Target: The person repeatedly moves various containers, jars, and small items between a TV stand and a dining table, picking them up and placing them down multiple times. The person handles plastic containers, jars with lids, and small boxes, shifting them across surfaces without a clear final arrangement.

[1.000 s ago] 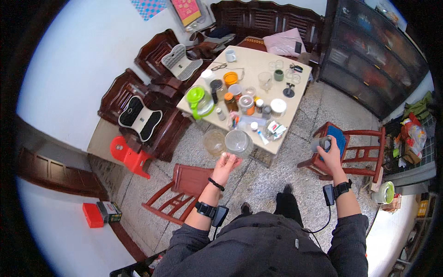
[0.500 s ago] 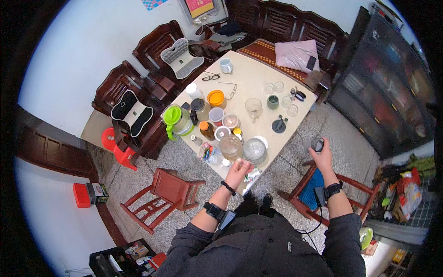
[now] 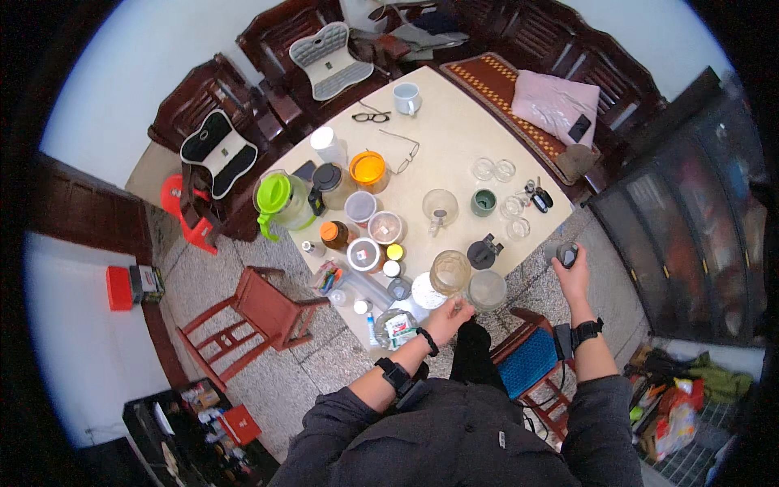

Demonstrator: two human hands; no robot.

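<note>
My left hand (image 3: 449, 321) is closed, its fingers pinched at the near side of a clear, amber-tinted glass jar (image 3: 450, 273). Against that jar is a second round, clear glass piece (image 3: 487, 290) that reaches past the table's edge; whether the two are joined I cannot tell. Off the table's right side, my right hand (image 3: 573, 280) grips a small, dark, round lid-like piece (image 3: 566, 256) with a clear rim. Near the jar lie a white disc (image 3: 427, 290) and a black lid with a raised clip (image 3: 485, 252). A glass mug (image 3: 440, 209) stands farther back.
The pale table (image 3: 454, 105) also carries a green-lidded jug (image 3: 280, 199), a black-lidded pot (image 3: 331, 185), an orange tub (image 3: 369, 169), a green cup (image 3: 484, 202), eyeglasses and several small containers. A blue-seated chair (image 3: 527, 365) stands close by my right. Another wooden chair (image 3: 264, 304) is at left.
Both glass pieces have shifted right across the table together with my left hand. My right hand still grips the dark lid-like piece. The whole view has shifted and turned.
</note>
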